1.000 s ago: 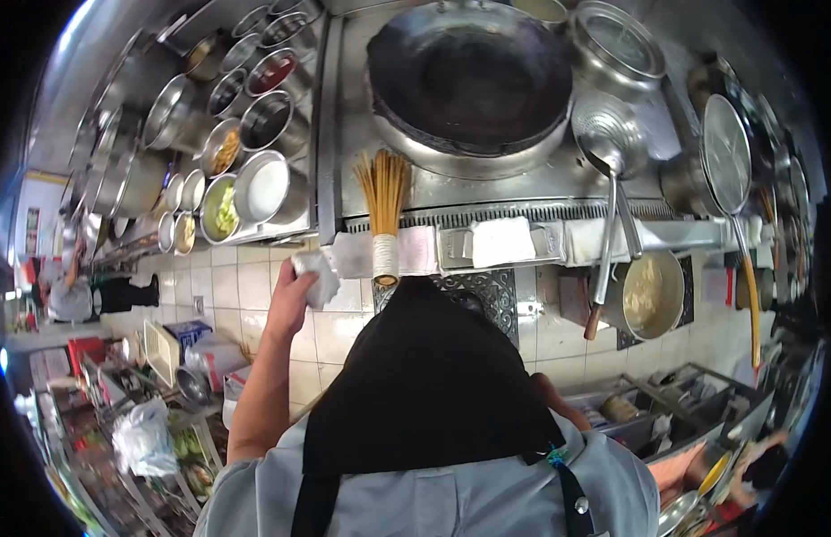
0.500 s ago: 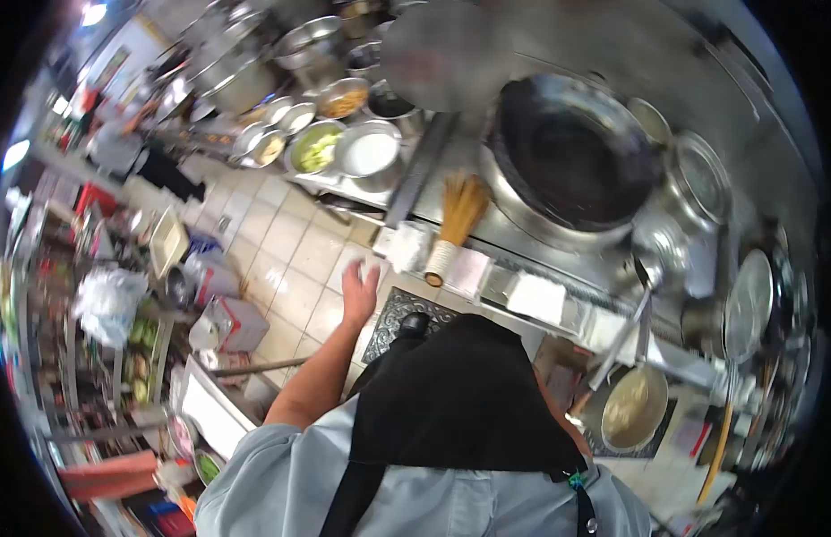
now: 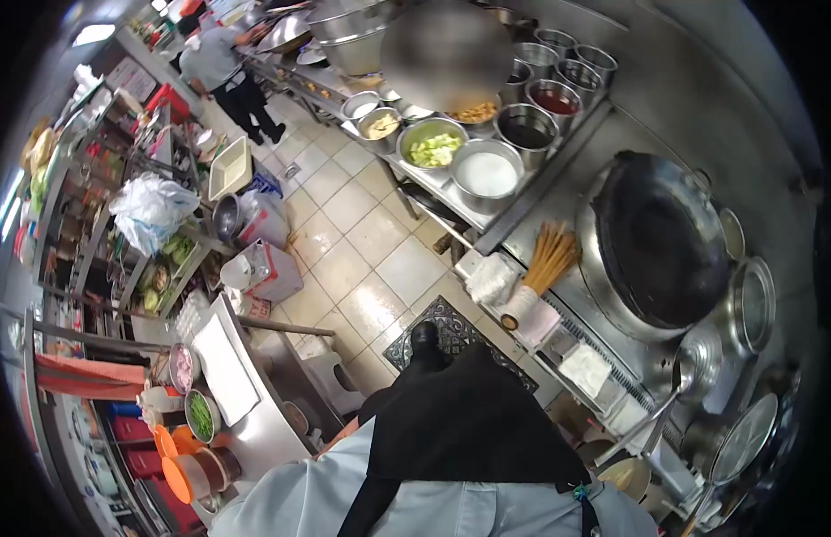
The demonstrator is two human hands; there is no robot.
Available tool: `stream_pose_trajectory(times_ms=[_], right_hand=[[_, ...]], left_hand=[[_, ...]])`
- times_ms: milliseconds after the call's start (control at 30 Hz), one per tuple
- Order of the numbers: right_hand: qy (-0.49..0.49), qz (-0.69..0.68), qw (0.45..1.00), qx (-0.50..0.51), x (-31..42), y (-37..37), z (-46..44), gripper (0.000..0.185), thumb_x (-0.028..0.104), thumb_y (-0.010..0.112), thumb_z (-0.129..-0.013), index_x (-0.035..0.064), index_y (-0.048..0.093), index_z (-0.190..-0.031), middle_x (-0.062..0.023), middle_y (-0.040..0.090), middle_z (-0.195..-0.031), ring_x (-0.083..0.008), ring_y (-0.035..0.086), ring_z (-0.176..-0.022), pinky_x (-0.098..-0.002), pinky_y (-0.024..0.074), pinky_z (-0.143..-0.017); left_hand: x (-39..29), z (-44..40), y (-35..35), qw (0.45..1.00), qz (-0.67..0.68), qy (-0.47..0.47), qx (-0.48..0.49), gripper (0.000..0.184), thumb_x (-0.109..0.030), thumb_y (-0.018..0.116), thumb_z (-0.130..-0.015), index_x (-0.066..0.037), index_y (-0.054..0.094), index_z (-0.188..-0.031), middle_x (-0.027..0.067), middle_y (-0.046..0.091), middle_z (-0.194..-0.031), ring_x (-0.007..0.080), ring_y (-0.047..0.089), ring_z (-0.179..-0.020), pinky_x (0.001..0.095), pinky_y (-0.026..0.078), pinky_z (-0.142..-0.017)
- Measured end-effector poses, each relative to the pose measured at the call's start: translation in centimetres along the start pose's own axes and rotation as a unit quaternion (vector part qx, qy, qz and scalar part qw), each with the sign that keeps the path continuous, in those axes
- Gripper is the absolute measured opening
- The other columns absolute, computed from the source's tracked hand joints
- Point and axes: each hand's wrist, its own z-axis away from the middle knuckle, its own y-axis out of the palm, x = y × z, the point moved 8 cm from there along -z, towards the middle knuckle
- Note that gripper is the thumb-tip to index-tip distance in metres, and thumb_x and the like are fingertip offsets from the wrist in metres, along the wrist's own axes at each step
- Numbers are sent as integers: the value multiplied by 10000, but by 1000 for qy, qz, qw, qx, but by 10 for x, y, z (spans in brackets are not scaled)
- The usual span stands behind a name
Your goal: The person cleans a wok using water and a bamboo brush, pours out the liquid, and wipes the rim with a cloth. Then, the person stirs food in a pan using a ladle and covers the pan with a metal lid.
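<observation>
Neither of my hands shows at this moment. Only a sliver of my left forearm (image 3: 338, 436) appears beside the black apron (image 3: 474, 425), next to the steel side table (image 3: 277, 436); the hand is hidden. My right arm is out of sight behind the apron. Ahead to the right, a large dark wok (image 3: 662, 242) sits on the stove. A bamboo brush (image 3: 545, 264) with a wrapped handle lies at the stove's front edge, by a crumpled white cloth (image 3: 492, 278). Left of the wok stand a bowl of white stuff (image 3: 487, 173) and a bowl of pale green chopped vegetables (image 3: 432, 149).
A co-worker (image 3: 220, 67) stands at the far counter. A black floor mat (image 3: 460, 336) lies under my foot. At left are a white-and-red tin (image 3: 274, 270), a white stool (image 3: 335, 380) and crowded shelves (image 3: 102, 291). A ladle (image 3: 684, 376) rests at right.
My view has turned left, bringing the side table and co-worker further into sight. My left hand, open over the floor before, has dropped out of view.
</observation>
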Motion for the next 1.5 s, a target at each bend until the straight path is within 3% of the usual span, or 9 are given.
stream_pose_trajectory(times_ms=[467, 667, 767, 967, 1067, 1167, 1333, 1467, 1500], right_hand=[[-29, 78, 997, -2, 115, 0, -63, 368, 365, 646, -904, 30, 779, -974, -214, 754, -955, -376, 736, -927, -476, 558, -823], [-105, 132, 985, -37, 145, 30, -121, 377, 375, 656, -897, 31, 782, -990, -218, 752, -952, -386, 733, -929, -481, 556, -832], [-111, 184, 976, -16, 262, -13, -66, 367, 360, 654, -897, 28, 782, -986, -228, 747, -940, -388, 737, -925, -495, 555, -832], [-153, 266, 949, 70, 356, -7, -102, 357, 336, 637, -895, 16, 771, -979, -227, 746, -996, -394, 726, -957, -488, 553, -823], [-103, 115, 985, 80, 345, 7, -160, 341, 314, 634, -901, 21, 769, -1011, -230, 741, -1041, -398, 719, -994, -487, 551, -826], [-195, 209, 952, 109, 379, 3, -174, 323, 279, 647, -902, 18, 761, -1053, -239, 737, -1073, -393, 718, -1029, -488, 550, -845], [-116, 71, 980, 143, 397, 10, -229, 306, 245, 658, -898, 8, 757, -1065, -240, 740, -1086, -373, 726, -1026, -479, 550, -856], [-162, 210, 958, 108, 479, -16, -189, 312, 226, 673, -892, -16, 747, -1073, -242, 744, -1079, -353, 736, -994, -459, 553, -857], [-156, 177, 965, 113, 484, -19, -190, 311, 227, 669, -896, -17, 747, -1073, -241, 746, -1070, -352, 736, -985, -458, 553, -850]], left_hand=[[46, 11, -125, 987, 135, -19, -86, 610, -521, 570, -1012, 8, 606, -1314, 175, 694, -1150, 270, 646, -1092, 424, 502, -995], [78, 23, -184, 975, 185, -31, -118, 592, -510, 560, -1019, 4, 613, -1307, 164, 697, -1138, 262, 647, -1088, 417, 502, -991], [97, 26, -202, 968, 211, -37, -134, 582, -504, 556, -1023, 2, 616, -1304, 159, 698, -1132, 259, 647, -1086, 414, 502, -988], [116, 31, -224, 954, 252, -50, -156, 565, -493, 547, -1030, -2, 623, -1298, 148, 701, -1120, 252, 647, -1082, 408, 502, -984], [117, 31, -233, 948, 266, -53, -164, 556, -488, 542, -1034, -4, 626, -1294, 143, 702, -1114, 248, 647, -1080, 404, 502, -981], [117, 31, -242, 943, 278, -60, -173, 547, -482, 537, -1037, -6, 630, -1291, 137, 704, -1108, 244, 647, -1078, 401, 502, -979], [109, 32, -254, 931, 294, -80, -198, 534, -473, 530, -1043, -9, 635, -1286, 128, 706, -1097, 238, 647, -1074, 396, 501, -975], [98, 33, -270, 924, 299, -96, -218, 523, -465, 524, -1048, -12, 640, -1282, 121, 708, -1089, 233, 648, -1071, 391, 501, -972], [96, 33, -274, 923, 299, -99, -222, 520, -463, 522, -1049, -13, 641, -1280, 119, 708, -1087, 232, 648, -1071, 390, 501, -972]])
